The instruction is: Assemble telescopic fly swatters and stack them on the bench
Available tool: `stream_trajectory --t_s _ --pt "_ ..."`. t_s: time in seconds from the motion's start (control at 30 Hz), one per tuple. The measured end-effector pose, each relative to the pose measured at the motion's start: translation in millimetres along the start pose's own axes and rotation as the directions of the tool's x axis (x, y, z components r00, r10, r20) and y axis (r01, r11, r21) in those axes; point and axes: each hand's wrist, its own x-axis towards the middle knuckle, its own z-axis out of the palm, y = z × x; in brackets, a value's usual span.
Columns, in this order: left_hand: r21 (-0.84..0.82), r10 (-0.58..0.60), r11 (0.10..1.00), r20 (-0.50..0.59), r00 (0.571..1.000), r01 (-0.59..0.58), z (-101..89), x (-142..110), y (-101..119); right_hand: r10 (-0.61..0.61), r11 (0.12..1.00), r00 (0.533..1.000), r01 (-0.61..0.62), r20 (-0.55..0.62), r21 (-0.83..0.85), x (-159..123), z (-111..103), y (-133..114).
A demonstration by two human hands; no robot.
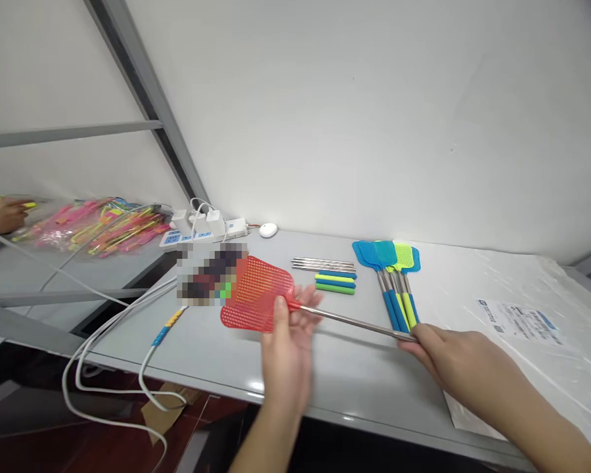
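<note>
A red fly swatter (256,293) with a bare metal rod (354,322) hangs just above the grey table (211,355). My left hand (288,335) pinches it where the red head meets the rod. My right hand (446,358) is closed round the far end of the rod. Behind the rod lie several loose metal rods (324,264) and foam grips in blue, yellow and green (335,282). To their right lies a bunch of finished swatters (391,279) with blue and yellow heads and handles.
A power strip with white chargers (204,230) and a white puck (268,230) sit by the wall. White cables (118,315) trail off the table's left edge. Clear plastic bags with a label (517,322) cover the right. Another person's hand (2,215) rests by pink swatters (98,226).
</note>
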Motion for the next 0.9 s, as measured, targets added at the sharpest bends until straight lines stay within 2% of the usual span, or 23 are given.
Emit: stream_trajectory --t_s 0.17,0.27,0.33,0.43,0.53,0.63,0.73,0.8,0.83,0.9 --pt "0.039 0.021 0.999 0.062 0.998 -0.023 16.6 -31.8 -25.2 0.019 0.999 0.998 -0.02 -0.053 -0.025 21.6 -8.7 -22.0" --pt "0.045 -0.043 0.998 0.09 0.995 0.039 24.3 -44.0 -34.1 0.011 1.0 0.997 -0.01 -0.082 0.014 31.7 -11.9 -33.6" --pt "0.043 -0.112 0.993 0.101 0.989 0.108 28.9 -48.9 -38.0 0.014 0.999 0.996 -0.011 -0.091 0.033 39.2 -15.1 -42.3" --pt "0.056 -0.1 0.994 0.146 0.984 0.092 32.5 -46.0 -34.3 0.074 0.995 0.994 -0.068 -0.077 0.077 49.8 -21.0 -51.6" --pt "0.064 -0.048 0.997 0.182 0.982 0.037 31.2 -30.9 -19.8 0.102 0.972 0.995 -0.104 0.018 0.21 55.3 -24.6 -51.6" --pt "0.047 0.011 0.999 0.132 0.991 -0.017 26.5 -13.9 -5.8 0.105 0.932 0.984 -0.149 0.147 0.332 53.1 -21.8 -45.6" --pt "0.04 0.073 0.996 0.106 0.992 -0.078 22.1 -6.2 -1.2 0.142 0.897 0.959 -0.23 0.245 0.378 44.9 -13.8 -44.6" --pt "0.045 0.088 0.995 0.134 0.987 -0.094 21.1 -7.5 -2.8 0.145 0.838 0.931 -0.296 0.335 0.459 37.6 -10.9 -50.8" --pt "0.054 0.085 0.994 0.158 0.984 -0.094 21.5 -9.3 -4.2 0.138 0.774 0.91 -0.346 0.392 0.531 33.7 -11.5 -55.6" --pt "0.093 0.051 0.993 0.226 0.973 -0.073 24.0 -12.9 -7.1 0.096 0.548 0.845 -0.486 0.525 0.681 26.3 -17.1 -66.7"
